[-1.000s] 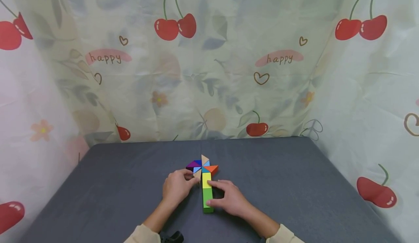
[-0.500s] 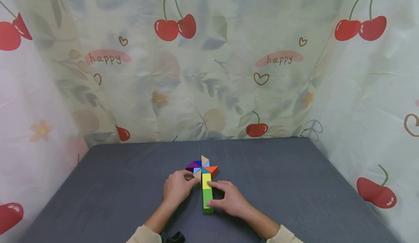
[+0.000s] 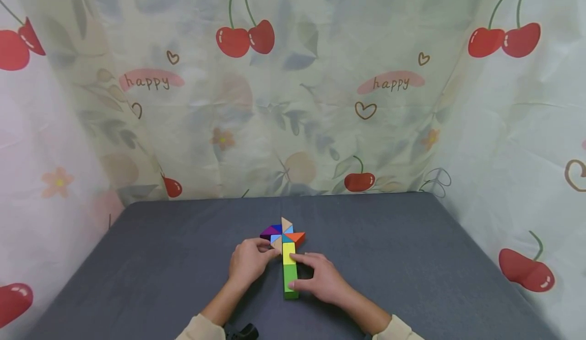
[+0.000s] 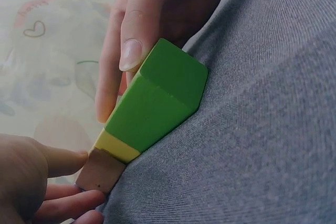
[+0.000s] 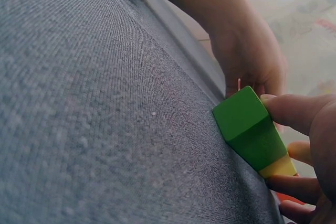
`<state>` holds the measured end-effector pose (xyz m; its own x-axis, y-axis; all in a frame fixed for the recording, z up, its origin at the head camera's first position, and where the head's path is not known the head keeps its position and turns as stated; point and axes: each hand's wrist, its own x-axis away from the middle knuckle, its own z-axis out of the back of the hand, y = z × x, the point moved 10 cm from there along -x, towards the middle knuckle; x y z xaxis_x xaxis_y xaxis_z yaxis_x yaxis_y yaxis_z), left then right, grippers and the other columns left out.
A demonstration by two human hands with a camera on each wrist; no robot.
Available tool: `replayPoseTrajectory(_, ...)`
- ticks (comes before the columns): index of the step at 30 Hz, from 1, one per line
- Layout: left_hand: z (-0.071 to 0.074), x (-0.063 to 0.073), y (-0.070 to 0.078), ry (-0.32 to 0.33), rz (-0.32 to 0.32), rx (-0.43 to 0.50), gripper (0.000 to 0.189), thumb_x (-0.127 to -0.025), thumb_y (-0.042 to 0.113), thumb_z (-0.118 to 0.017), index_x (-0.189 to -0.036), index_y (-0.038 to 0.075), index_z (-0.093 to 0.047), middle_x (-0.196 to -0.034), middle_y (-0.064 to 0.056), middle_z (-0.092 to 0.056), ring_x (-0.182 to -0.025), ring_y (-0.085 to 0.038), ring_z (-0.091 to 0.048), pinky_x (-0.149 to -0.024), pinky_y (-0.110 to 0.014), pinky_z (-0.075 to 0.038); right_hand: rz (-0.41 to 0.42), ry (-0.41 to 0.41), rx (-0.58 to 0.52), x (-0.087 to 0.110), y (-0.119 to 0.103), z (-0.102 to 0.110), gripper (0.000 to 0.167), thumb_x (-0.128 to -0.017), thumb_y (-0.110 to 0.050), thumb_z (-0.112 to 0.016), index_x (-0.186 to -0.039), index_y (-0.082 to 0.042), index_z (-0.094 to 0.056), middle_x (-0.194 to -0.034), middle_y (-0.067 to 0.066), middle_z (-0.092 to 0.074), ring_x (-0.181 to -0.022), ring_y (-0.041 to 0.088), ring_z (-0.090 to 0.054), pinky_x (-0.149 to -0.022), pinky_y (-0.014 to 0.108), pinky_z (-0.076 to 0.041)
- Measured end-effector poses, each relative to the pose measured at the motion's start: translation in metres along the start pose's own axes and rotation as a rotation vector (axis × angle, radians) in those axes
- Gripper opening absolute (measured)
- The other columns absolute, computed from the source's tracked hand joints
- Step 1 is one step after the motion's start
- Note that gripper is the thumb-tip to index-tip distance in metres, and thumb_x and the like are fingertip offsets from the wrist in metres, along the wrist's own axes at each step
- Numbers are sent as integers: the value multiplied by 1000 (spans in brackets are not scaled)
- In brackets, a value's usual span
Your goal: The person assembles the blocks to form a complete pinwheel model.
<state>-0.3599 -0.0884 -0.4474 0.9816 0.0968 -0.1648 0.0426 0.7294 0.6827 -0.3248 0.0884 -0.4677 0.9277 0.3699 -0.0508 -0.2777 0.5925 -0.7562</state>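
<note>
Coloured triangular blocks form a pinwheel in the middle of the table, among them an orange one (image 3: 297, 237), a purple one (image 3: 269, 231) and a plain wooden one (image 3: 286, 224). From its centre a yellow block (image 3: 288, 249) and a green block (image 3: 290, 276) run end to end towards me. My left hand (image 3: 247, 262) pinches the lower wooden triangular block (image 4: 101, 171) between thumb and fingers, right beside the yellow block. My right hand (image 3: 322, 277) lies along the right side, its thumb on the green block and its fairly straight index finger on the yellow block.
A dark grey cloth (image 3: 183, 258) covers the table. Behind and at both sides hangs a pale curtain (image 3: 293, 101) printed with cherries. A black strap or device (image 3: 244, 332) is on the left wrist.
Both hands and the blocks stay almost in place. The left thumb shifts very slightly to the right along the wooden triangular block.
</note>
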Motion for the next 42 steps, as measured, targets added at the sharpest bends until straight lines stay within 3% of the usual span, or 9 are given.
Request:
replayPoseTrajectory(12, -2, -1, 1, 3, -1, -9, 41, -75, 35, -84, -105, 9, -75, -80, 1, -72, -72, -14, -66, -65, -38, -50, 2, 3, 1, -1, -2, 1, 64, -80, -43, -79, -136, -19, -59, -134, 10, -55, -128, 35, -42, -100, 62, -33)
replayPoseTrajectory(32, -6, -2, 0, -75, 9, 29, 42, -76, 26, -85, -111, 7, -73, -80, 1, -72, -75, -15, -67, -72, -42, -51, -16, -18, 3, -1, 1, -1, 65, -79, -46, -78, -136, -20, -60, -135, 12, -54, -128, 36, -42, -100, 62, -33)
replayPoseTrajectory(42, -3, 0, -2, -92, -8, 66, 41, -77, 24, -84, -111, 6, -73, -80, 1, -72, -75, -14, -68, -73, -41, -52, 22, -11, -16, 0, -3, 1, 62, -80, -44, -78, -134, -19, -61, -132, 5, -57, -124, 32, -44, -100, 58, -36)
